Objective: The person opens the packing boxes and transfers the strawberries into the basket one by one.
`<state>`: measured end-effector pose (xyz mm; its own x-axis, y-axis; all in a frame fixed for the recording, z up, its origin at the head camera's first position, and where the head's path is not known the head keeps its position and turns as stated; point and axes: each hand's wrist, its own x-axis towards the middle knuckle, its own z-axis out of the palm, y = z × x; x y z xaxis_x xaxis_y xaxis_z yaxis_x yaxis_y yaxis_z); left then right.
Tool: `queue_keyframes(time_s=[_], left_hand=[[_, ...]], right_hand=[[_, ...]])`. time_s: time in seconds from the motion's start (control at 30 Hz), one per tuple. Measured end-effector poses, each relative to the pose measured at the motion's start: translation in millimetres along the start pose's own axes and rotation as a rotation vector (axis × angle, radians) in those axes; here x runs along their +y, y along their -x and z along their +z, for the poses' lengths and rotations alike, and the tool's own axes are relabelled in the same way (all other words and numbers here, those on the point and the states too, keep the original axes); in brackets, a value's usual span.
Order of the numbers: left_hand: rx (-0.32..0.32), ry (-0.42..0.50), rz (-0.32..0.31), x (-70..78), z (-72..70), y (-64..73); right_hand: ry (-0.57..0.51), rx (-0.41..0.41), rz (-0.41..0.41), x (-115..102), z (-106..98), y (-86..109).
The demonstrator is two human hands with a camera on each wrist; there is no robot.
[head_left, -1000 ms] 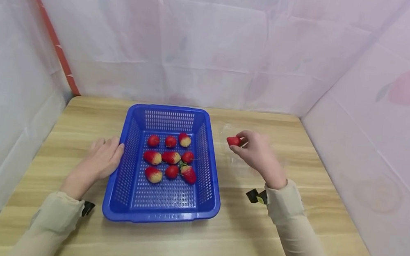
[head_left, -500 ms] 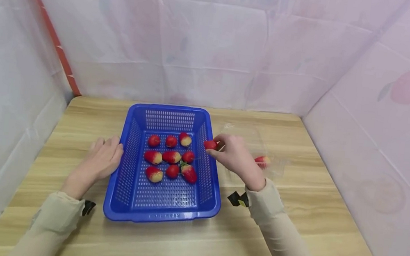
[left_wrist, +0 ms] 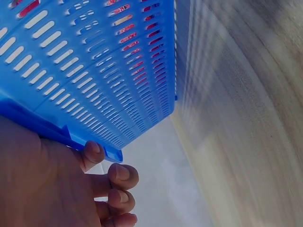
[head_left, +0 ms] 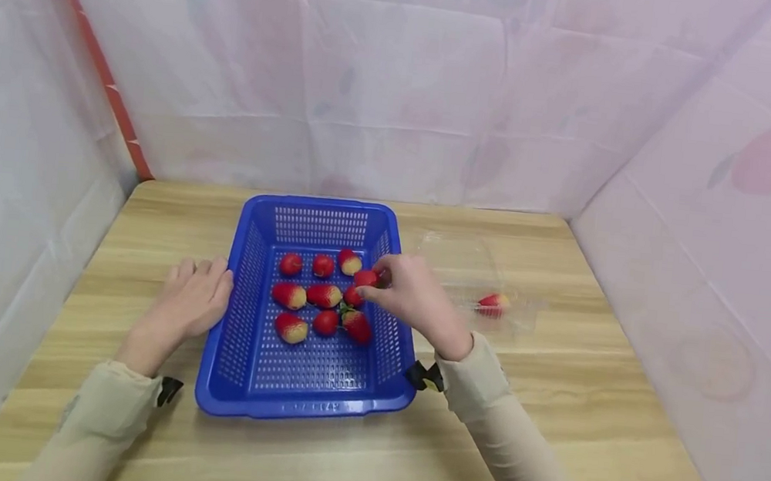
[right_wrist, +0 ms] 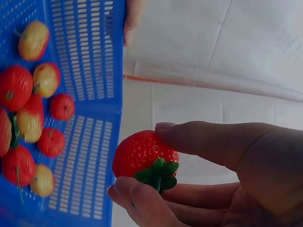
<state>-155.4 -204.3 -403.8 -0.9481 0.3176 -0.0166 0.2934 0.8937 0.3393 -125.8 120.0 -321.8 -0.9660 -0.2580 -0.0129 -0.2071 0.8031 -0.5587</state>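
Observation:
My right hand point(head_left: 418, 298) pinches a red strawberry point(right_wrist: 139, 153) with green leaves between thumb and fingers, over the right part of the blue plastic basket point(head_left: 299, 410). In the head view the strawberry overlaps a small red fruit in the basket. My left hand point(head_left: 191, 301) rests against the basket's left rim, its fingers loosely bent in the left wrist view. Inside the basket lie several fruits: red-and-yellow ones such as this one point(head_left: 290, 328), small round red ones like this one point(head_left: 291, 264), and a strawberry point(head_left: 355, 326) with green leaves.
A clear plastic box point(head_left: 460, 259) with its lid open stands right of the basket. Within it lies one red-and-yellow fruit point(head_left: 493, 305). The wooden table point(head_left: 571, 413) is enclosed by pale fruit-printed sheets point(head_left: 401, 79) at the back and both sides.
My right hand has carried the strawberry leftward from above the clear box to over the basket, uncovering the fruit in the box. My left hand stays at the rim.

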Motion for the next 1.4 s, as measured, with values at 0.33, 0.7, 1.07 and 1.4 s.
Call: queue_keyframes(time_s=[0.33, 0.7, 1.07, 1.4], left_hand=[[-0.004, 0.026, 0.009, -1.9, 0.9, 1.1], [-0.007, 0.05, 0.015, -0.2, 4.4, 2.2], [-0.021, 0.072, 0.009, -2.5, 3.4, 1.2], [-0.019, 0.095, 0.012, -3.4, 3.6, 1.0]], right_hand=[[0.038, -0.056, -0.038, -18.7, 24.8, -5.8], [0.057, -0.176, -0.021, -34.6, 53.5, -3.3], [0.116, -0.319, -0.077, -47.0, 70.1, -11.0], [0.284, -0.604, -0.052, -58.6, 84.9, -34.1]])
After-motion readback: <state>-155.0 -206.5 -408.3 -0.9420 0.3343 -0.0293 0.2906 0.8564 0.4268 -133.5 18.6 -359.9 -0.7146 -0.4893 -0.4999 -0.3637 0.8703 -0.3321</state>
